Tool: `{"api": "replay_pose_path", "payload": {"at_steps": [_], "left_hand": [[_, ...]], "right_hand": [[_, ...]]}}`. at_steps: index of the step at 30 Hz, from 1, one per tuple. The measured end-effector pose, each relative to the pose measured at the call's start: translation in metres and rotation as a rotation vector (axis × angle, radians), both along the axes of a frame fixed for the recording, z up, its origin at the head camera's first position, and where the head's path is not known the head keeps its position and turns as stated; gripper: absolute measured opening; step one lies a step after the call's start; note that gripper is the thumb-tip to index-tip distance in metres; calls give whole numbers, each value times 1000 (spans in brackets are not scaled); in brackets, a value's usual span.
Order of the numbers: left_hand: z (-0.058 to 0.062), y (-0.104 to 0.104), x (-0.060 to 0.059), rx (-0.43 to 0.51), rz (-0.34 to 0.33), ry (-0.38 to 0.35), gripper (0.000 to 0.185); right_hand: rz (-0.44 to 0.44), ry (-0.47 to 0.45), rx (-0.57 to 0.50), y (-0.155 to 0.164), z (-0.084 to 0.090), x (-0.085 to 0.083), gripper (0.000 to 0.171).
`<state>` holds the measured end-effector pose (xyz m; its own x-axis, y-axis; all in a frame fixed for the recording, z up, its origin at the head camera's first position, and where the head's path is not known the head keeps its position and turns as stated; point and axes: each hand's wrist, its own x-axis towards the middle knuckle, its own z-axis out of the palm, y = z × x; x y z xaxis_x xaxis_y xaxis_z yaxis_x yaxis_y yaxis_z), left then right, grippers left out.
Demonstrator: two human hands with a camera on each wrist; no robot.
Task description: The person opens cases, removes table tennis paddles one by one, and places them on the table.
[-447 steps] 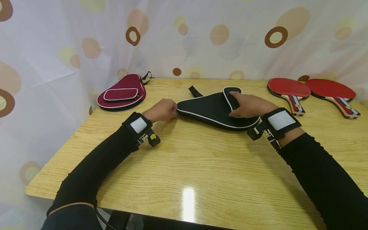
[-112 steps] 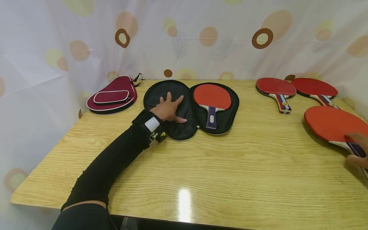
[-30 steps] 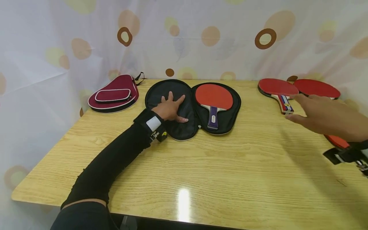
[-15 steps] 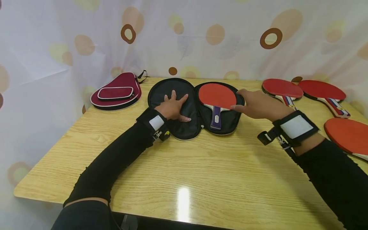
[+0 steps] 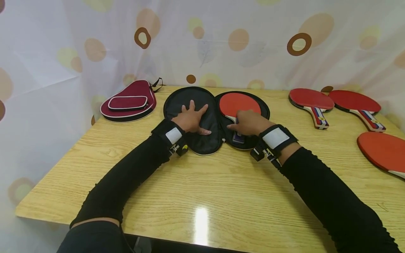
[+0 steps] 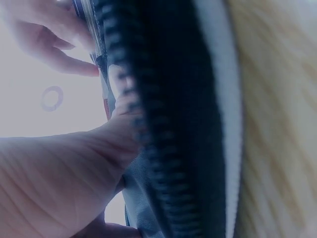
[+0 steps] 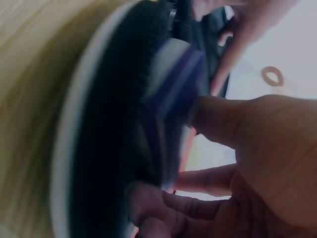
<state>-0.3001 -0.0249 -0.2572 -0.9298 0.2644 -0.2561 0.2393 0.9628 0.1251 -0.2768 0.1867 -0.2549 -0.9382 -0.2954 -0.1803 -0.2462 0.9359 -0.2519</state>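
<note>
Right hand (image 5: 248, 122) over the bat (image 5: 238, 105) handle inside the open black case (image 5: 190, 144), fingers curling round it, thumb beside. Left hand (image 5: 191, 119) flat, fingers spread, pressing the left flap. Step looks like lifting the bat out; next needs a firm handle grip. Further off on the bench (image 5: 221, 189): maroon case (image 5: 128, 102), three loose bats (image 5: 311, 100).
</note>
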Motion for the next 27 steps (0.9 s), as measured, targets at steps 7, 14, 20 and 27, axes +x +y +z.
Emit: {"api": "replay_pose_path", "payload": {"at_steps": [7, 14, 20, 27], "left_hand": [[3, 0, -1, -3, -3, 13, 105], [4, -1, 0, -2, 10, 4, 106], [3, 0, 1, 5, 5, -9, 106], [1, 0, 4, 9, 13, -7, 105]], "right_hand": [[-56, -34, -20, -6, -5, -7, 42], [-68, -47, -57, -8, -4, -11, 26], [-69, -2, -93, 0, -8, -13, 28], [-76, 154, -132, 15, -8, -7, 24]]}}
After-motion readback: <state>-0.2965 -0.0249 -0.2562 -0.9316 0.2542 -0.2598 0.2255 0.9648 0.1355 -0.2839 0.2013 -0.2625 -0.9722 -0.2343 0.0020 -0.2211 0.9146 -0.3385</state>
